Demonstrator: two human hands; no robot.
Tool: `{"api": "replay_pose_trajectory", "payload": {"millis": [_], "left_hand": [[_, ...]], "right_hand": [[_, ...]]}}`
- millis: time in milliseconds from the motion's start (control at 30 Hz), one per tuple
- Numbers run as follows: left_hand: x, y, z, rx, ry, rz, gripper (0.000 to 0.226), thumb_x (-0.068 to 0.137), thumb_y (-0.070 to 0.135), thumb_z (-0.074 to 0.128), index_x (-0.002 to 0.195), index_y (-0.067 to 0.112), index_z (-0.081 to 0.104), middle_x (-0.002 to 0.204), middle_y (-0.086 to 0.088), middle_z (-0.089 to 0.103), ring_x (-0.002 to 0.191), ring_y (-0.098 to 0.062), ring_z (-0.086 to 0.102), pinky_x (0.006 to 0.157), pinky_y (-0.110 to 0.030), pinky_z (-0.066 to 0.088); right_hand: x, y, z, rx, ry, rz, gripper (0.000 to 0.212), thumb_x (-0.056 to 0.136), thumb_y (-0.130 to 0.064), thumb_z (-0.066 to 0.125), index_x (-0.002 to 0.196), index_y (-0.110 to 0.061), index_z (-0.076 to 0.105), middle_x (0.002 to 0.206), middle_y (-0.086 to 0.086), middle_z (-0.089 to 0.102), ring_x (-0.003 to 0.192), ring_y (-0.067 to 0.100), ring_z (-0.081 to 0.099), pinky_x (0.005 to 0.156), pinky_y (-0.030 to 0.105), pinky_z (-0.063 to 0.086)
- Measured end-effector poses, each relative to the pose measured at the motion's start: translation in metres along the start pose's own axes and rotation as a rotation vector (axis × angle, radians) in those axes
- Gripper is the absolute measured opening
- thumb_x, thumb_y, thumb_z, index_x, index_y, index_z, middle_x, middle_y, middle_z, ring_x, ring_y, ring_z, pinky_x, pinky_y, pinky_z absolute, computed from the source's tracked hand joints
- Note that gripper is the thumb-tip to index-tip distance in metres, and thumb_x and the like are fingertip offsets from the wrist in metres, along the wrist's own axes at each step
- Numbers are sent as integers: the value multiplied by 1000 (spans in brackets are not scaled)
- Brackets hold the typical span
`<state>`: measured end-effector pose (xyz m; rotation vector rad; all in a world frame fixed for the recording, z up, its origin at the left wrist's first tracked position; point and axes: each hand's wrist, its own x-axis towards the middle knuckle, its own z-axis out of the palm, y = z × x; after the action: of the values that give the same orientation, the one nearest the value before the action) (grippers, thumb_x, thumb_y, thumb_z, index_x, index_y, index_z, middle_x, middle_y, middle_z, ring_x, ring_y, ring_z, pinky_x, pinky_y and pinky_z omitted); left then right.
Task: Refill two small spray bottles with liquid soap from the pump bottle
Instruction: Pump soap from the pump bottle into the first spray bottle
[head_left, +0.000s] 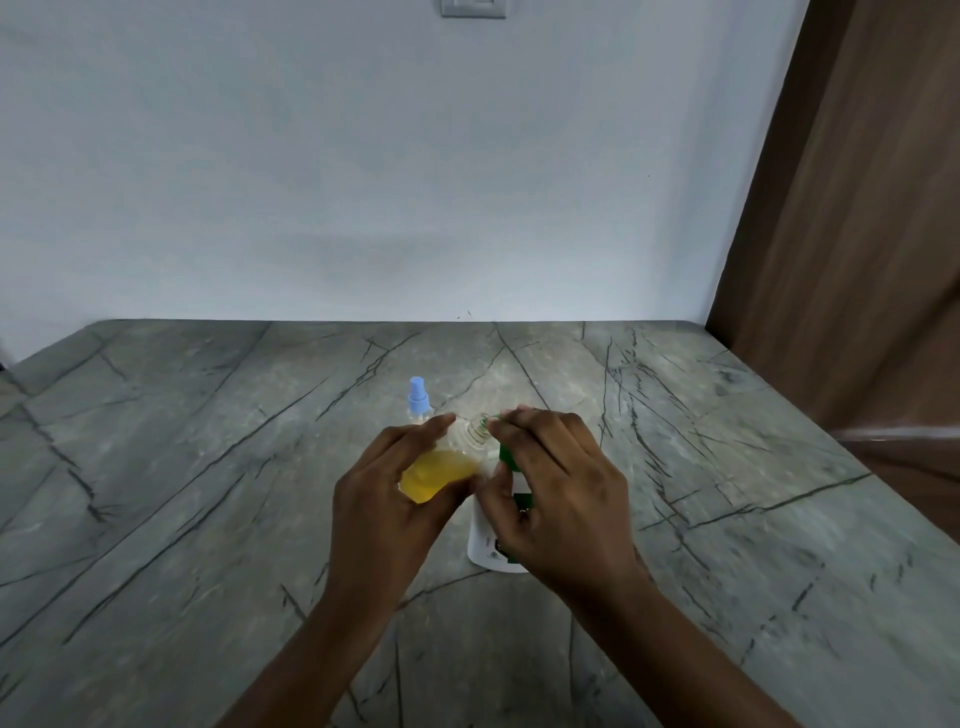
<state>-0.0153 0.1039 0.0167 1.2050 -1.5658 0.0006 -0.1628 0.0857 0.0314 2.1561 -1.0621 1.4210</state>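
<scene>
1. The left hand (384, 499) grips the uncapped spray bottle (441, 470), with the fingers curled round its far side and the thumb on the near side.
2. This clear bottle is about half full of yellow liquid. Its long axis is tilted, base low toward the left palm, and its open threaded neck (474, 434) points up and right toward the right fingertips.
3. The right hand (561, 493) lies over the pump bottle (485, 551). Its fingers are bent down over the green pump head (506, 454) and its thumb is against the white body below.
4. The pump bottle stands upright on the grey veined countertop (208, 467), under the right palm.
5. The nozzle tip sits just at the open neck, between the two sets of fingertips.
6. Just beyond the left fingertips stands a second spray bottle (418, 400), upright, with its blue spray cap on.
</scene>
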Motion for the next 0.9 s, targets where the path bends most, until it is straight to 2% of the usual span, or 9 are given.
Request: {"api": "replay_pose_trajectory", "payload": {"millis": [200, 533, 733, 900], "left_hand": [[2, 6, 1, -23, 20, 10, 50, 71, 46, 65, 116, 25, 58, 101, 9, 62, 92, 0, 57, 76, 0, 42], [1, 2, -1, 24, -30, 2, 55, 70, 47, 66, 113, 12, 67, 101, -1, 69, 85, -3, 62, 75, -2, 42], [0, 1, -1, 16, -22, -1, 56, 70, 48, 66, 113, 13, 66, 102, 1, 68, 85, -2, 62, 75, 0, 41], [1, 1, 2, -7, 0, -5, 56, 71, 53, 67, 117, 22, 61, 102, 9, 63, 85, 0, 60, 74, -2, 42]], "right_hand": [[8, -1, -7, 7, 15, -18, 28, 79, -20, 54, 95, -5, 72, 94, 5, 68, 89, 13, 56, 65, 17, 44], [2, -2, -3, 5, 6, 12, 30, 80, -23, 53, 96, -6, 72, 94, 4, 68, 89, 13, 57, 68, 15, 42], [1, -2, -4, -8, -13, 7, 31, 79, -24, 53, 97, -7, 72, 96, 3, 68, 90, 13, 57, 68, 16, 43], [6, 0, -8, -4, -19, -16, 33, 81, -26, 52, 99, -6, 72, 97, 4, 68, 91, 13, 57, 67, 18, 46]]}}
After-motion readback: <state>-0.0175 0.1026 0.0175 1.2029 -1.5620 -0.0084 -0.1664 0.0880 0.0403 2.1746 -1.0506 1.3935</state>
